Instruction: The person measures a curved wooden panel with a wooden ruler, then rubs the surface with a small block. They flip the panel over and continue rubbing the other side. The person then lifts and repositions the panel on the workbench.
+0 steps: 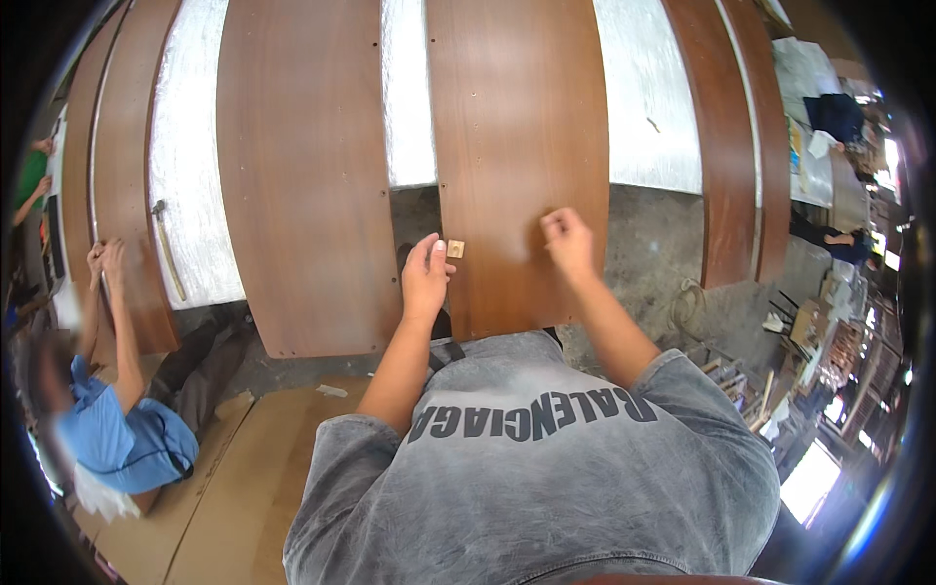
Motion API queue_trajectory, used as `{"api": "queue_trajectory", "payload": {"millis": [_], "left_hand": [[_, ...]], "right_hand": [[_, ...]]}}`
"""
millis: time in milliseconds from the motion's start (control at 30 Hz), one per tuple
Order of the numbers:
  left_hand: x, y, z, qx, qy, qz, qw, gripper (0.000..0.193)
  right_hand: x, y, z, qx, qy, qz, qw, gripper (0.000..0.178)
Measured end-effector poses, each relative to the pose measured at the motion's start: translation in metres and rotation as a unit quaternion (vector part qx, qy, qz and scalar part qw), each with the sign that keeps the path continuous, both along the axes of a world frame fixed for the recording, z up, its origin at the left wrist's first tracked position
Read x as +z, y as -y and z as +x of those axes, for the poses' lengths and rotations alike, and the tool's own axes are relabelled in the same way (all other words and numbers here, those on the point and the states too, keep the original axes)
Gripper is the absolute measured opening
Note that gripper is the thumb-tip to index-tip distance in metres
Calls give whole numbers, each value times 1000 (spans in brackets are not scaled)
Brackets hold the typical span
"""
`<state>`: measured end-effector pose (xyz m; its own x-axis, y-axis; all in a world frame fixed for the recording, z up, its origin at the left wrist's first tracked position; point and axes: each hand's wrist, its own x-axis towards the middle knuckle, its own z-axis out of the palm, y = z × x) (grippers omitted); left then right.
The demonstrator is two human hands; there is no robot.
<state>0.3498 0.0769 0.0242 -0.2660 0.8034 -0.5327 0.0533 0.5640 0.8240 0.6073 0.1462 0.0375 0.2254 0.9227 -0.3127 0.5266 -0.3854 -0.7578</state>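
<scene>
My left hand [426, 283] is at the left edge of a brown wood-grain panel [522, 117]. Its thumb and fingers are closed around the near side of a small tan square piece [455, 250] with a dark spot in its middle. Over the right part of the same panel hovers my right hand [570, 242], its fingers curled into a pinch. Anything between those fingertips is too small or hidden to make out. Small dark holes dot the panel's left edge and face.
Another brown panel [302, 175] lies to the left, over film-wrapped white stock [648, 107]. A hammer [169, 251] rests farther left. Beside it a person in a blue shirt [127, 429] works at a panel. Cardboard [234, 487] covers the floor; a coiled hose [687, 304] lies right.
</scene>
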Motion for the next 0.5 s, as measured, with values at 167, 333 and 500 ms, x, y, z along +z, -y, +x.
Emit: {"api": "queue_trajectory", "payload": {"millis": [167,333,500], "left_hand": [[13,-8,-85,46,33,92,994,28],[12,-63,-178,117,-219,152,957,25],[-10,-128,-205,80,-414,133,897,48]], "right_hand": [[-11,49,-113,178,218,-4,960,44],[-1,23,-145,188,245,27,951,35],[1,-41,-132,92,232,133,959,28]]}}
